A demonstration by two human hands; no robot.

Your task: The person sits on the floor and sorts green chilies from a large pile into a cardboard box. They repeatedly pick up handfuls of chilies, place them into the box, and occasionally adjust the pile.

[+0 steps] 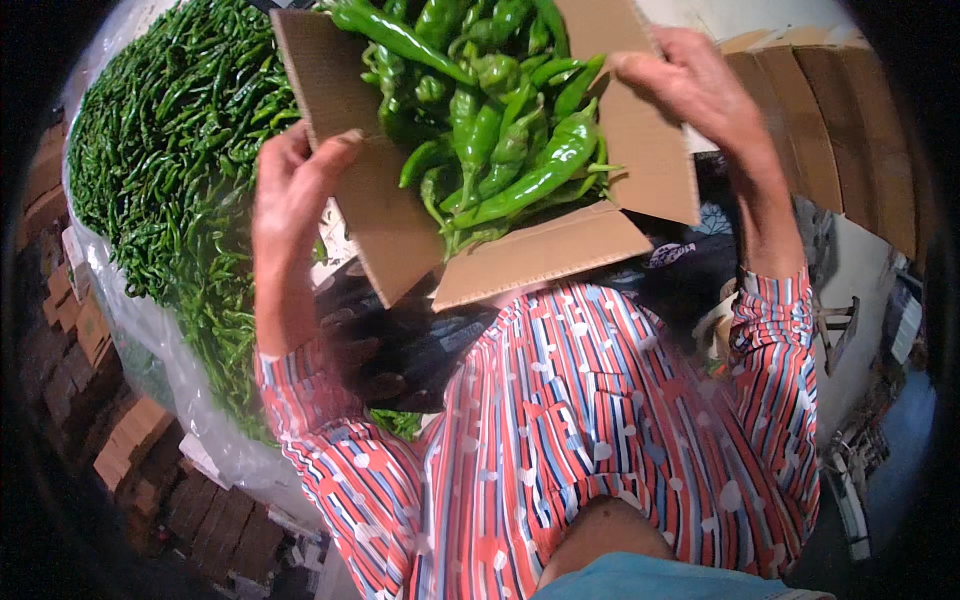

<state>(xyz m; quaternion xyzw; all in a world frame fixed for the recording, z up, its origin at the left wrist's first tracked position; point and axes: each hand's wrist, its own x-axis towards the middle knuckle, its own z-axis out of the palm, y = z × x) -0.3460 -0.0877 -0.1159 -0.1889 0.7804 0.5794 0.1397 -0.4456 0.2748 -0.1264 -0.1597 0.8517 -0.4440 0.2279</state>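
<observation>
An unlidded cardboard box (540, 247) with its flaps spread is raised in front of me. Green peppers (480, 135), glossy and long, fill it. On the left side my left hand (300, 169) grips a flap, thumb on the inner face and fingers behind the cardboard. My right hand (679, 82) holds the flap on the opposite side, its thumb near the peppers and the other fingers partly hidden behind the edge. Several pepper tips and stems reach over the near flap. The bottom of the box is out of sight.
A large heap of green peppers (180, 150) lies on clear plastic sheeting (161, 330) at the left. Stacked cardboard boxes (135, 442) stand beyond it at lower left. More brown cardboard (825, 127) is at the upper right.
</observation>
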